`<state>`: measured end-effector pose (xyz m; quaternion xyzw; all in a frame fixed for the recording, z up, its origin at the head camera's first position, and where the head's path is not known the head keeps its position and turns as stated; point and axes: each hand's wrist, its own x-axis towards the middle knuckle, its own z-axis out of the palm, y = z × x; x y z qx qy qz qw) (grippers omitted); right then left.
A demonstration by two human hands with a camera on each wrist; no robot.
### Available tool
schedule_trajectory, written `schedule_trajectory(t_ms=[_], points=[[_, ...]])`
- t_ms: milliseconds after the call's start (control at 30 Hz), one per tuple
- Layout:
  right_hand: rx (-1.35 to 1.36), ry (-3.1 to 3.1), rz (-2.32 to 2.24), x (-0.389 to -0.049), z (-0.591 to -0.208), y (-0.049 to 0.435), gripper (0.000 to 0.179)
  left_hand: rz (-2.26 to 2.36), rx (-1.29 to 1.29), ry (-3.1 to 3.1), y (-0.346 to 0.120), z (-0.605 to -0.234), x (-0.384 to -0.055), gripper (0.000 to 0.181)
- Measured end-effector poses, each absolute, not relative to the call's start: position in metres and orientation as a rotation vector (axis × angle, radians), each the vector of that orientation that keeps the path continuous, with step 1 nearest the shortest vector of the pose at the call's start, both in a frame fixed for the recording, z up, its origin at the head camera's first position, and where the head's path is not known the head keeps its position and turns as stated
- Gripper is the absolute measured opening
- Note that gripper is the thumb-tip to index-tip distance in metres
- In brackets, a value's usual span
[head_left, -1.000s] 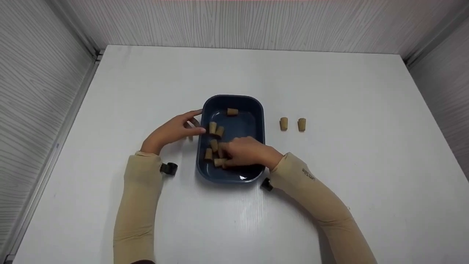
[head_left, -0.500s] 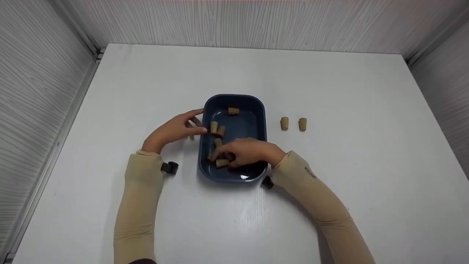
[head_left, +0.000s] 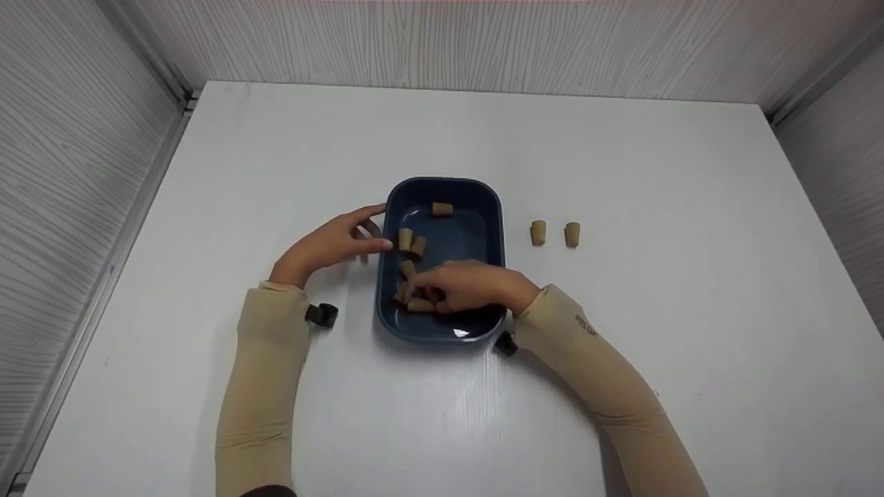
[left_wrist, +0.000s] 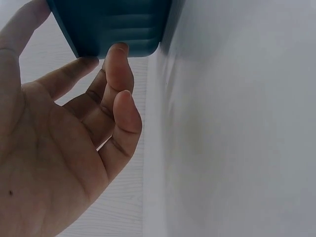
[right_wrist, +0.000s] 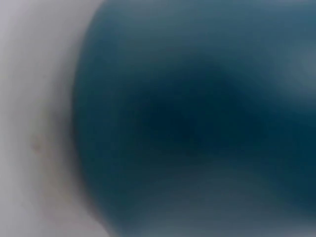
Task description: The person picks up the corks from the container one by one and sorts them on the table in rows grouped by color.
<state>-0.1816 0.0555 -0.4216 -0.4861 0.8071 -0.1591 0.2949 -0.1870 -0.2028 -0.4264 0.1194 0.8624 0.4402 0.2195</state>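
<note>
A dark blue rectangular tray (head_left: 459,238) stands mid-table with several tapered corks inside. My right hand (head_left: 466,284) reaches into its near half. Thumb and index finger pinch a cork (head_left: 420,305) lying low in the tray; the other fingers are partly hidden. Another cork (head_left: 400,295) is by the index fingertip, and a further one (head_left: 407,269) lies just beyond. My left hand (head_left: 328,243) rests against the tray's left side, thumb at the rim. In the left wrist view, loosely extended fingers touch the tray's outer wall (left_wrist: 116,24). The right wrist view is blurred, mostly blue tray.
Two corks, the nearer (head_left: 539,232) and the farther (head_left: 572,234), stand or lie on the white table (head_left: 621,159) right of the tray. One cork (head_left: 442,208) lies at the tray's far end. Pale wood-grain panels (head_left: 476,45) border the table.
My right fingers have shifted among the near corks, the index finger curling left around them, and the cork by the thumb has turned slightly. The left hand keeps its place on the tray.
</note>
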Motion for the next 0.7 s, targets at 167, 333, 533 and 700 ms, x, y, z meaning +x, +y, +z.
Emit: schedule_trajectory(t_ms=[167, 333, 533, 700], points=[[-1.311, 2.099, -0.553, -0.183, -0.418, 0.059, 0.039, 1.215, 0.331, 2.390, -0.202, -0.424, -0.187, 0.077], [-1.312, 2.107, -0.655, -0.186, -0.411, 0.066, 0.039, 1.192, 0.325, 2.401, -0.203, -0.425, -0.187, 0.077], [-1.300, 2.160, -0.780, -0.187, -0.402, 0.080, 0.035, 1.170, 0.322, 2.407, -0.202, -0.426, -0.187, 0.079], [-1.291, 2.197, -0.924, -0.192, -0.393, 0.097, 0.034, 1.174, 0.323, 2.411, -0.202, -0.426, -0.187, 0.079]])
